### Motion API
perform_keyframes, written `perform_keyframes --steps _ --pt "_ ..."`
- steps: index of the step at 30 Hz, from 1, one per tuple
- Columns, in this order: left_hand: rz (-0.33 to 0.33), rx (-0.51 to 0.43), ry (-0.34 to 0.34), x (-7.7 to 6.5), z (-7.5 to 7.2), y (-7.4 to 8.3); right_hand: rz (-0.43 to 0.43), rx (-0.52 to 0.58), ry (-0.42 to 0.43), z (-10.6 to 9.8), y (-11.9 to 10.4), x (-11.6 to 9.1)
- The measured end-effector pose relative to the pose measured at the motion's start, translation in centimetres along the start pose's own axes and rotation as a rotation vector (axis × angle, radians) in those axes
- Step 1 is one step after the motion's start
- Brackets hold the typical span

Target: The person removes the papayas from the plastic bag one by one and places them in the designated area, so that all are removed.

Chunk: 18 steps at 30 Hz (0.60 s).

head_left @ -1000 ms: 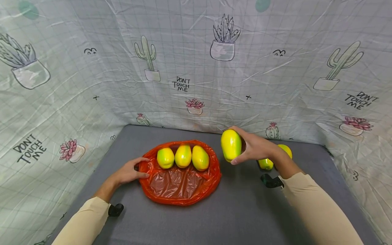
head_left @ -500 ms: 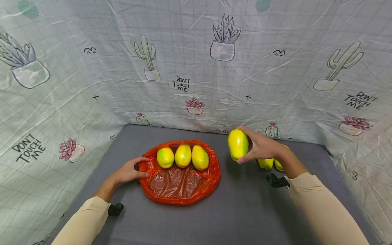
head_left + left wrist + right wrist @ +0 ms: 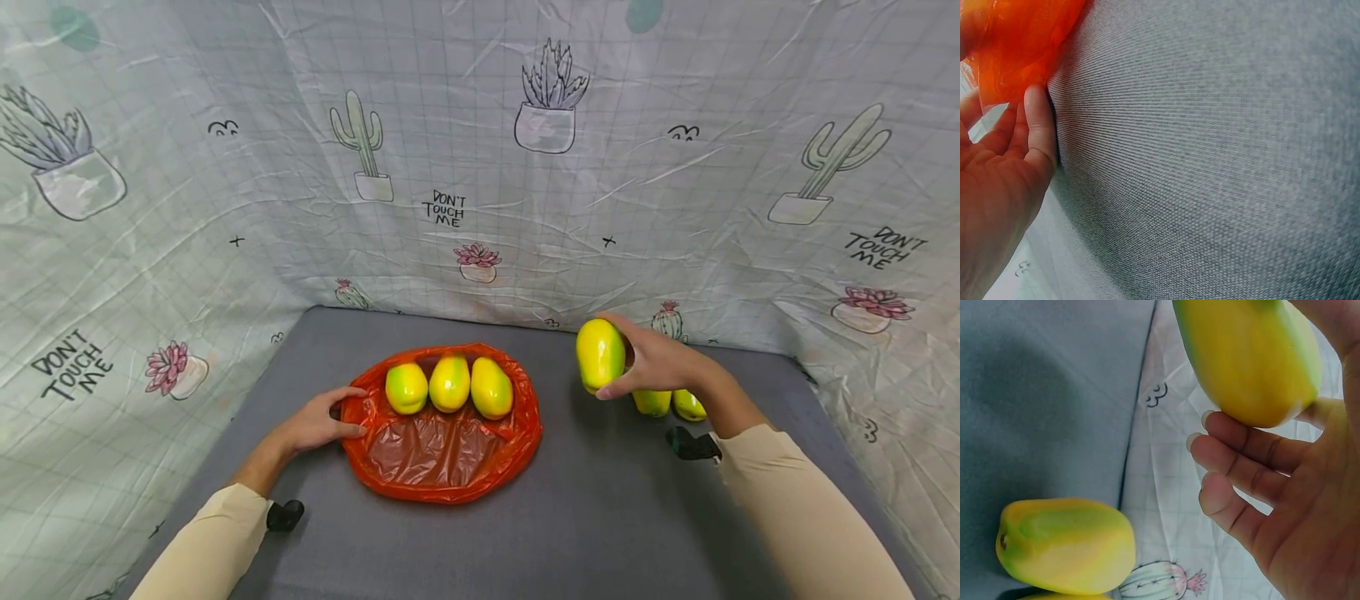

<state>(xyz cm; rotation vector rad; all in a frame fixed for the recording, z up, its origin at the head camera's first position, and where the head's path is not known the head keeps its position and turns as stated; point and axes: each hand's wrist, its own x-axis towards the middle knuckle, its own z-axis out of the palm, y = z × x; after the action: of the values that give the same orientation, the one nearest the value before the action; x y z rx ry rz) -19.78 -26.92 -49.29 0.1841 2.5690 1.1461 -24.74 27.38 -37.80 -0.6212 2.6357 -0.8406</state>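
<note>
My right hand (image 3: 654, 360) grips a yellow-green papaya (image 3: 600, 356) above the table, right of the bag. In the right wrist view, the held papaya (image 3: 1254, 362) touches the upper fingers while the lower fingers stay off it. At the bag's left edge, my left hand (image 3: 311, 421) holds the rim of a red plastic bag (image 3: 442, 493). Three papayas (image 3: 449, 383) lie side by side along the bag's far side. The left wrist view shows fingers (image 3: 1040, 119) against the bag's plastic (image 3: 1022, 50); part of that grip is hidden.
Two more papayas, one nearer (image 3: 652, 403) and one farther right (image 3: 689, 406), lie on the grey table (image 3: 480, 550), partly behind my right hand. A printed cloth (image 3: 480, 167) hangs around the table's back and sides.
My right hand has moved to the right with the papaya, away from the bag and nearer the two loose papayas. The left hand and the bag have stayed in place.
</note>
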Motion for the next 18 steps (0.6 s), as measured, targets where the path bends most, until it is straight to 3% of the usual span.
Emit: perform_keyframes --steps 9,18 --pt "-0.016 0.006 0.011 0.3 0.1 -0.6 0.031 -0.045 0.008 0.2 1.4 0.0" --pt "0.022 0.009 0.015 0.5 0.1 -1.0 0.041 -0.052 -0.001 0.6 2.4 0.0"
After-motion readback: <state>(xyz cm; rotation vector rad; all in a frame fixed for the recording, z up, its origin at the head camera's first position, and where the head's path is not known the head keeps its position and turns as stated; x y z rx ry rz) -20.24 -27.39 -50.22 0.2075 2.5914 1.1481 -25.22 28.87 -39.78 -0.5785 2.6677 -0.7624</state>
